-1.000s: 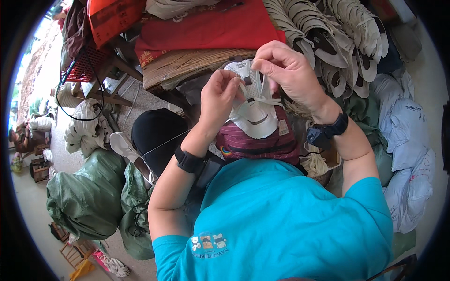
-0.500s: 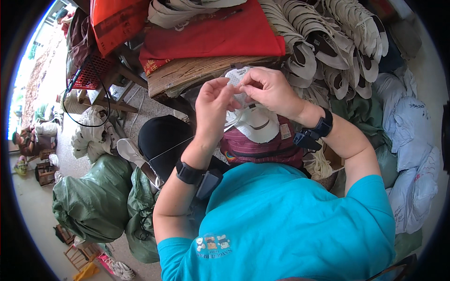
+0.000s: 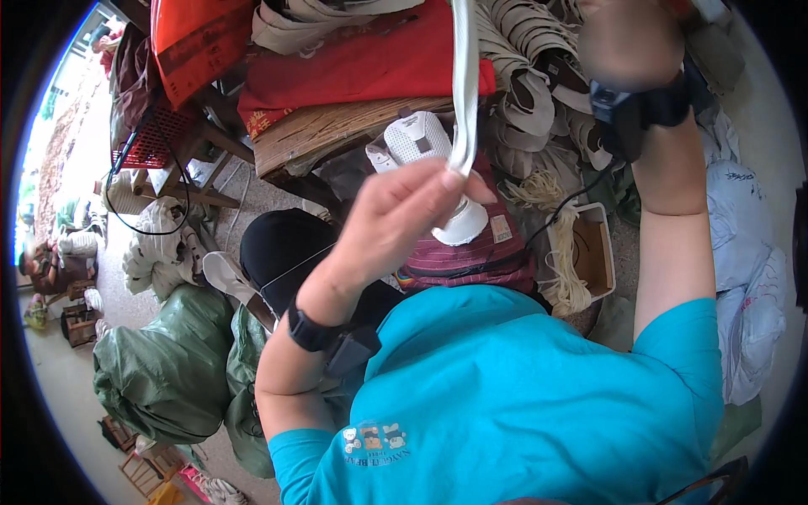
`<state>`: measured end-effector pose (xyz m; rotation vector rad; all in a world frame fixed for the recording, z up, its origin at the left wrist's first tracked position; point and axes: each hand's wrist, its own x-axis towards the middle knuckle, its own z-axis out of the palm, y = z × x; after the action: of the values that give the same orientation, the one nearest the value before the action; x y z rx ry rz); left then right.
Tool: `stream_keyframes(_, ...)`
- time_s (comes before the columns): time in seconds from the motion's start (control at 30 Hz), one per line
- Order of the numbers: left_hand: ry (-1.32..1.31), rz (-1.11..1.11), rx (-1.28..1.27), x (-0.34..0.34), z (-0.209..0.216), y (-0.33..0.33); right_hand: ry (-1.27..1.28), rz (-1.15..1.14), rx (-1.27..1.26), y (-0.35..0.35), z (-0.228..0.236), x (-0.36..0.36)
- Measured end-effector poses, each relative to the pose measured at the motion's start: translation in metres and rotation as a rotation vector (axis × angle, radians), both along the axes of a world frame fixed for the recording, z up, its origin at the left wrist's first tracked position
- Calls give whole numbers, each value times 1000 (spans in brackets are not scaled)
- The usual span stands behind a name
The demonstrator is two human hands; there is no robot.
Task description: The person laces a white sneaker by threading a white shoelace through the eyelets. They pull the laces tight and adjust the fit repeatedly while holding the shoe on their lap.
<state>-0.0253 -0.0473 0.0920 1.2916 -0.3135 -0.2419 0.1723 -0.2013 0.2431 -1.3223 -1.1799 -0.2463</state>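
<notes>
My left hand (image 3: 402,206) is closed, pinching flat white shoelaces (image 3: 464,84) between thumb and fingers. The laces run straight up from the grip and leave the picture at the top edge. Beneath and beyond that hand lies a white perforated shoe upper (image 3: 418,139), partly covered by the fingers. Its rounded end (image 3: 464,225) rests on maroon striped cloth (image 3: 463,263) over my lap. Far to the right, my right hand (image 3: 631,44) is raised near the top edge, smeared by motion; its fingers cannot be made out.
A wooden table (image 3: 337,139) ahead carries red cloth (image 3: 362,71) and pale shoe parts. Rows of beige shoe uppers (image 3: 526,105) are stacked behind on the right. A white box (image 3: 596,252) with cream cords stands right of my lap. Green sacks (image 3: 164,370) sit left, white sacks (image 3: 741,227) right.
Both hands were together over the shoe upper. My right hand has swung up and away to the right; my left now grips laces stretched upward, and the upper has shifted slightly.
</notes>
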Motion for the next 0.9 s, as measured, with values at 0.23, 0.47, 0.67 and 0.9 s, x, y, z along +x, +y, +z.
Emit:
stream_keyframes(0.23,-231,241,-304,7,49,32,-299,-335,-623,-18,-103,-30)
stream_keyframes(0.47,-338,121,-361,20,70,34,-499,-28,-785,-47,-208,-150)
stream_keyframes(0.67,-410,-48,-406,37,85,47,-429,-70,-696,-46,-212,-154)
stream_keyframes(0.9,-291,104,-244,36,75,24,-199,-235,-869,-17,-224,-122)
